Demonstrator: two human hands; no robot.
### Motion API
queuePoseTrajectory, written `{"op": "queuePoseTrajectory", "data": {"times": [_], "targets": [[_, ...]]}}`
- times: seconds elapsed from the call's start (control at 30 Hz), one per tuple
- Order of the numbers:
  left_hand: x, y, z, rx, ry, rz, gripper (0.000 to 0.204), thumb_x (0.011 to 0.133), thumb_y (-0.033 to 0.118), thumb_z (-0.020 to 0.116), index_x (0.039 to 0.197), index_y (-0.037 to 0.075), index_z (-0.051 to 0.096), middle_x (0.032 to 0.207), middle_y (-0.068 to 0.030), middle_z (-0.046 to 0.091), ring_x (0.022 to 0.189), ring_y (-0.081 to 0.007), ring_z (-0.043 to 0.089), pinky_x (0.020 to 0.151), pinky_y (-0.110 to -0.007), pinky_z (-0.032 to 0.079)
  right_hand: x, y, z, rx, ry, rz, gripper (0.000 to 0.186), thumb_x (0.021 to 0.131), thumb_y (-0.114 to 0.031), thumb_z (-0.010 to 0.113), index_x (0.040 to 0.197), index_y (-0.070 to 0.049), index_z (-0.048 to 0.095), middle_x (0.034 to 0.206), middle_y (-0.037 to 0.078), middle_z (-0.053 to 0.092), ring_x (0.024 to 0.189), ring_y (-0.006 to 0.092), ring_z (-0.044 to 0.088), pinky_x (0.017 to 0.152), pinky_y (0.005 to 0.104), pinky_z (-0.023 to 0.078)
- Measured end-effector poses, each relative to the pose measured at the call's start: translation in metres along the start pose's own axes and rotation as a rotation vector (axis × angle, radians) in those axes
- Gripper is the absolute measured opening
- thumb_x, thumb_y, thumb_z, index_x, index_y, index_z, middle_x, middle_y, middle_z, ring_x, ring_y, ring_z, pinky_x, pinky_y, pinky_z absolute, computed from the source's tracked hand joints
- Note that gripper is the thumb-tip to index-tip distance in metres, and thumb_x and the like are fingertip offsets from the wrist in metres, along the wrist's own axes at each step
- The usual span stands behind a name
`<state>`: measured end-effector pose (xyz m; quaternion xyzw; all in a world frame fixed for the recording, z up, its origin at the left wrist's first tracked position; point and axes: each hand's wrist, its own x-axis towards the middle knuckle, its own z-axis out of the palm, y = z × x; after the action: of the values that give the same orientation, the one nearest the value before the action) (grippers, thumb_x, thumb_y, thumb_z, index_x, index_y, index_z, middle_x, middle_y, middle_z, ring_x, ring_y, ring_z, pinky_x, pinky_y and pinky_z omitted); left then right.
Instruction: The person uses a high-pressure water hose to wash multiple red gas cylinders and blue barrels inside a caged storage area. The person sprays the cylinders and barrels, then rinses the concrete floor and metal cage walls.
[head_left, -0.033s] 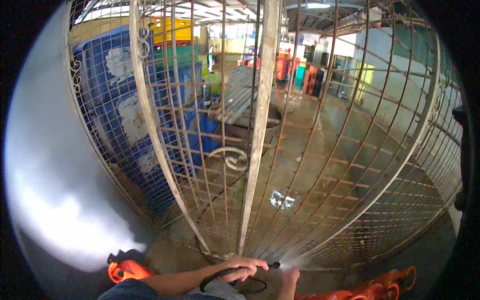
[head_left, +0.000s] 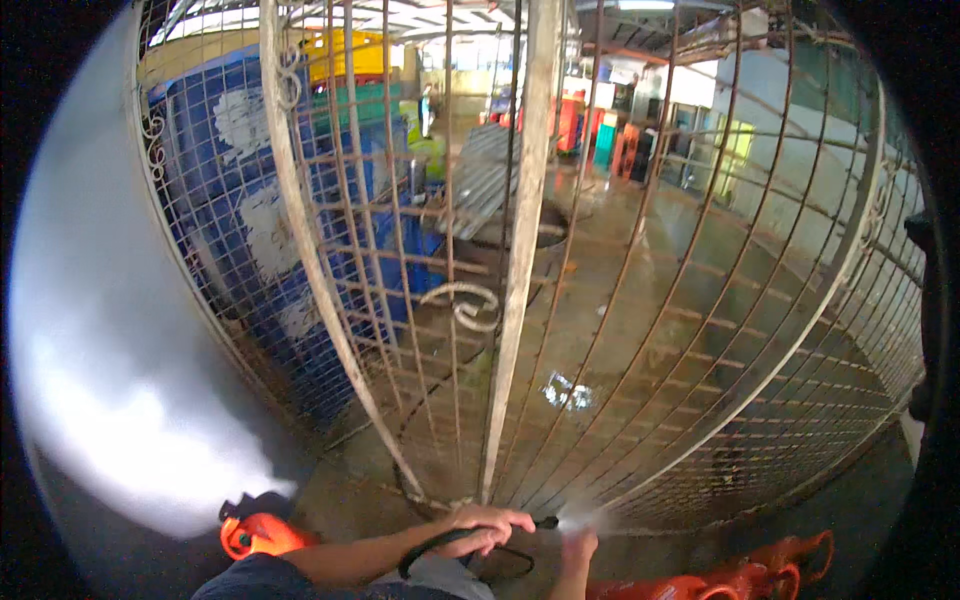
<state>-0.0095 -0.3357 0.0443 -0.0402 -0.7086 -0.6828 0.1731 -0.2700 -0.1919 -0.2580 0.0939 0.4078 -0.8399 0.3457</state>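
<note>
My left hand is closed around a black hose, its forearm coming in from the lower left. The hose loops beneath the hand, and its dark nozzle points right. White water spray fans out from the tip, in front of the foot of a rusty metal mesh gate. Just right of the nozzle, my right hand is up against the spray. Mist and blur hide its fingers, so I cannot tell whether they are open or closed.
Orange objects with round openings lie at lower left and lower right. Behind the gate are blue containers, a corrugated sheet over a round tub, stacked coloured crates and a wet floor. A distant person stands there.
The view has shifted very slightly against the gate and the yard behind it. Both hands stay in nearly the same place, and water still sprays from the nozzle.
</note>
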Motion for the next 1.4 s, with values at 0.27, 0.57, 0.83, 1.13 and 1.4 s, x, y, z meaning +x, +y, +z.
{"op": "queuePoseTrajectory", "data": {"times": [0.27,0.57,0.83,1.13,1.4], "targets": [[-0.124,-0.002,-0.046,0.185,0.520,-0.254,0.028,0.096,0.024,0.045,0.088,0.002,0.060,0.115,-0.0145,0.063,0.084,-0.0187,0.056,0.075,-0.032,0.048,-0.066,0.049,0.050,-0.337,-0.141,0.302,0.032,0.094,-0.024,0.055,0.116,-0.001,0.054,0.110,0.013,0.060,0.100,0.0291,0.063,0.086,0.0436,0.053],[-0.361,0.029,-0.114,0.534,1.606,-0.183,0.035,0.101,0.022,0.041,0.105,-0.005,0.064,0.103,-0.0134,0.067,0.073,-0.0149,0.064,0.074,-0.029,0.050,-0.097,0.085,-0.013,-0.858,-0.191,0.567,0.020,0.092,-0.020,0.057,0.097,-0.001,0.061,0.092,0.012,0.066,0.073,0.0262,0.068,0.057,0.0348,0.054],[-0.498,0.024,-0.150,1.141,1.757,-0.291,0.026,0.096,0.009,0.048,0.081,-0.005,0.064,0.120,-0.0153,0.063,0.094,-0.0202,0.063,0.081,-0.033,0.050,-0.145,0.210,0.088,-1.407,-0.593,0.341,0.028,0.087,-0.025,0.061,0.100,-0.001,0.064,0.080,0.008,0.066,0.074,0.0193,0.066,0.058,0.0333,0.050],[-0.483,-0.014,-0.171,0.827,1.562,-0.143,0.011,0.094,0.002,0.047,0.090,-0.005,0.054,0.126,-0.0244,0.058,0.075,-0.0188,0.064,0.072,-0.031,0.054,-0.286,0.357,0.242,-1.649,-1.851,0.029,0.054,0.095,-0.047,0.050,0.125,-0.003,0.059,0.132,0.017,0.057,0.117,0.0357,0.056,0.101,0.0446,0.043],[-0.479,-0.015,-0.214,0.923,1.249,-0.349,0.009,0.093,-0.002,0.049,0.094,-0.003,0.057,0.135,-0.0230,0.054,0.081,-0.0217,0.065,0.071,-0.031,0.053,-0.328,0.331,0.249,-1.565,-1.845,0.670,0.060,0.096,-0.059,0.043,0.106,-0.006,0.070,0.100,0.015,0.070,0.091,0.0298,0.063,0.083,0.0434,0.047]]}}
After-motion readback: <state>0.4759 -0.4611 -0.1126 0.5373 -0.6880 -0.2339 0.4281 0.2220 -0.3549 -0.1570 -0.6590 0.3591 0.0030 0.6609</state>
